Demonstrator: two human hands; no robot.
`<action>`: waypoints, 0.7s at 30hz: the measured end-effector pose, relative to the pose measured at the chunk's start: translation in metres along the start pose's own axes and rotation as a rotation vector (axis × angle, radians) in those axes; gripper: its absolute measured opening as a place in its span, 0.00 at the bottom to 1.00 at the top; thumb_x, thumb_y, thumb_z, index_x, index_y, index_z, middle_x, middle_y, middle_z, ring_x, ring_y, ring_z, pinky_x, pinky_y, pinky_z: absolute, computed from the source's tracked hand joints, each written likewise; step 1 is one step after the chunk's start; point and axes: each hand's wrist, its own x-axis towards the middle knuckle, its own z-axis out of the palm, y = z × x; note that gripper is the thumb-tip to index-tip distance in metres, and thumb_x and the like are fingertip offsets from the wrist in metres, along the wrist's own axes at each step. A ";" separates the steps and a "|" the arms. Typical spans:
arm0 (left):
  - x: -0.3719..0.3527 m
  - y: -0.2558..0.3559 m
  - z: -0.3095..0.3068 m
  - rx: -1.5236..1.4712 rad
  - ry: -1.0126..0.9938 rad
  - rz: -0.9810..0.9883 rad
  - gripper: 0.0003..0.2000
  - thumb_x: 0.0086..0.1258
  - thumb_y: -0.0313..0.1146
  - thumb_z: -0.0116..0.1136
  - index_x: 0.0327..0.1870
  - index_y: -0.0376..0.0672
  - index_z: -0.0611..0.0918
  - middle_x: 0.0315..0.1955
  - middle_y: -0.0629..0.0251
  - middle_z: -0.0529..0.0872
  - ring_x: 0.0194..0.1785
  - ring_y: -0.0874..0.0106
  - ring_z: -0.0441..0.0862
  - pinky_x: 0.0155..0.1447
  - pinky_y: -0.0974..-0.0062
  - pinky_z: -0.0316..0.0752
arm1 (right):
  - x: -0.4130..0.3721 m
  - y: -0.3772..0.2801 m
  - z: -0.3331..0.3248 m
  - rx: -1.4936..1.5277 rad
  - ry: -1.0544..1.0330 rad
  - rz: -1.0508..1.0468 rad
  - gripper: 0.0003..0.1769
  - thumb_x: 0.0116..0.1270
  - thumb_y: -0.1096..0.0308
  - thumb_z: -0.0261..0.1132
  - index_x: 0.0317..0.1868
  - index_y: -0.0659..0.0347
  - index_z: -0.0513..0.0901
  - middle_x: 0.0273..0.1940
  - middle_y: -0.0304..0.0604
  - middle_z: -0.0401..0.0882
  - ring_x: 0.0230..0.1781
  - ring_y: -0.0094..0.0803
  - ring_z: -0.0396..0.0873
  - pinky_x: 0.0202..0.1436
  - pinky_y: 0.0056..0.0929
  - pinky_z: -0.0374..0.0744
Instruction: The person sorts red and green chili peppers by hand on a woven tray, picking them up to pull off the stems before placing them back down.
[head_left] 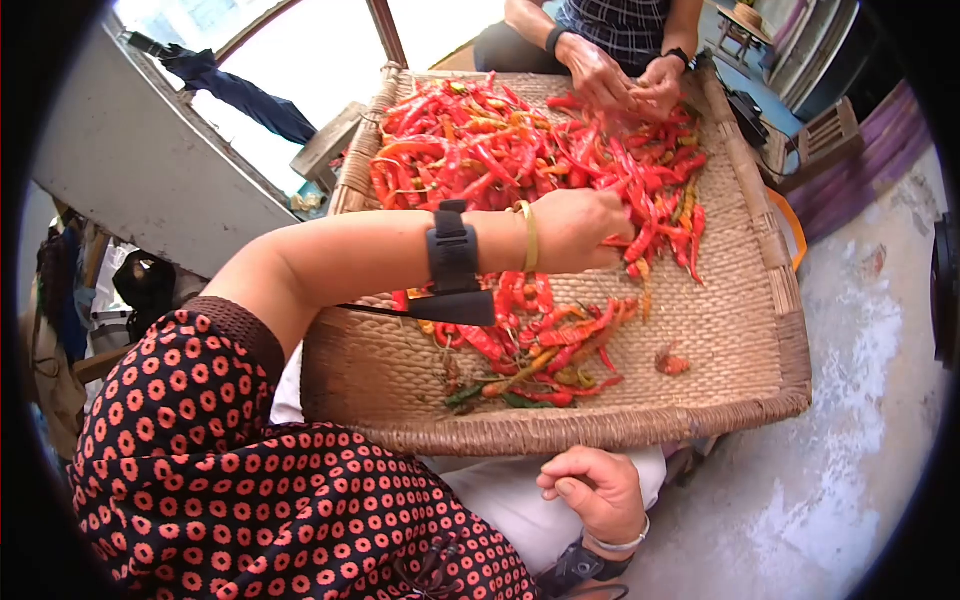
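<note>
At twelve o'clock in the basket point(735, 290): main heap of peppers point(480, 165), mostly red, some orange. At six o'clock, same basket: smaller pile point(550, 350), red, orange and green. Left hand point(575, 230), mid-basket, gold bangle point(529, 238): fingers bent down at the heap's near edge; whether they grip a pepper, cannot tell. Right hand point(603, 490), six o'clock, just outside the rim, above pale trousers point(500, 505): fingers half-curled; hold, cannot tell. Co-worker's hands point(597, 75), twelve o'clock: close together, over the heap. Umbrella point(240, 95), ten o'clock: dark, folded.
</note>
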 end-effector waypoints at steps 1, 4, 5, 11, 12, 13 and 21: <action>-0.010 0.010 0.007 -0.059 -0.137 -0.002 0.12 0.54 0.39 0.57 0.35 0.43 0.80 0.34 0.59 0.78 0.39 0.60 0.78 0.43 0.64 0.74 | 0.000 -0.001 0.000 0.010 -0.008 0.016 0.08 0.60 0.75 0.61 0.39 0.69 0.78 0.31 0.44 0.79 0.29 0.25 0.78 0.33 0.20 0.75; -0.026 0.044 0.020 0.133 -0.469 -0.046 0.15 0.56 0.45 0.58 0.32 0.42 0.78 0.32 0.59 0.77 0.35 0.59 0.79 0.37 0.63 0.74 | 0.000 0.000 0.000 0.049 -0.017 0.034 0.08 0.60 0.74 0.61 0.39 0.69 0.78 0.32 0.44 0.79 0.30 0.25 0.78 0.33 0.20 0.75; -0.028 0.049 0.024 0.156 -0.565 -0.059 0.15 0.56 0.46 0.58 0.31 0.42 0.77 0.31 0.59 0.78 0.34 0.59 0.79 0.36 0.63 0.74 | 0.000 -0.001 0.000 0.034 -0.011 0.028 0.08 0.60 0.74 0.61 0.39 0.69 0.78 0.32 0.44 0.79 0.30 0.25 0.78 0.33 0.20 0.75; -0.032 0.050 0.031 0.178 -0.664 -0.122 0.13 0.55 0.44 0.59 0.28 0.44 0.78 0.24 0.61 0.79 0.28 0.59 0.79 0.32 0.63 0.74 | -0.001 0.000 0.000 0.010 -0.020 0.004 0.09 0.60 0.74 0.61 0.40 0.69 0.78 0.31 0.43 0.79 0.29 0.23 0.77 0.33 0.19 0.75; -0.031 0.050 0.030 0.146 -0.682 -0.154 0.12 0.55 0.43 0.59 0.27 0.44 0.78 0.21 0.60 0.80 0.27 0.59 0.79 0.31 0.62 0.73 | -0.001 0.000 0.000 0.010 -0.021 0.002 0.09 0.60 0.74 0.61 0.40 0.69 0.78 0.31 0.43 0.79 0.29 0.23 0.77 0.33 0.19 0.75; -0.031 0.049 0.028 0.150 -0.681 -0.155 0.12 0.55 0.43 0.59 0.27 0.44 0.78 0.21 0.60 0.80 0.27 0.59 0.79 0.31 0.62 0.73 | -0.002 0.001 0.000 0.014 -0.019 0.009 0.09 0.60 0.74 0.61 0.40 0.69 0.78 0.31 0.43 0.79 0.28 0.23 0.77 0.33 0.19 0.75; 0.017 0.008 -0.014 -0.397 0.110 -0.343 0.08 0.56 0.32 0.60 0.33 0.39 0.80 0.20 0.65 0.80 0.26 0.73 0.79 0.34 0.73 0.73 | -0.001 0.002 0.001 -0.003 -0.015 -0.004 0.09 0.60 0.73 0.61 0.40 0.68 0.78 0.32 0.43 0.79 0.29 0.23 0.77 0.32 0.19 0.75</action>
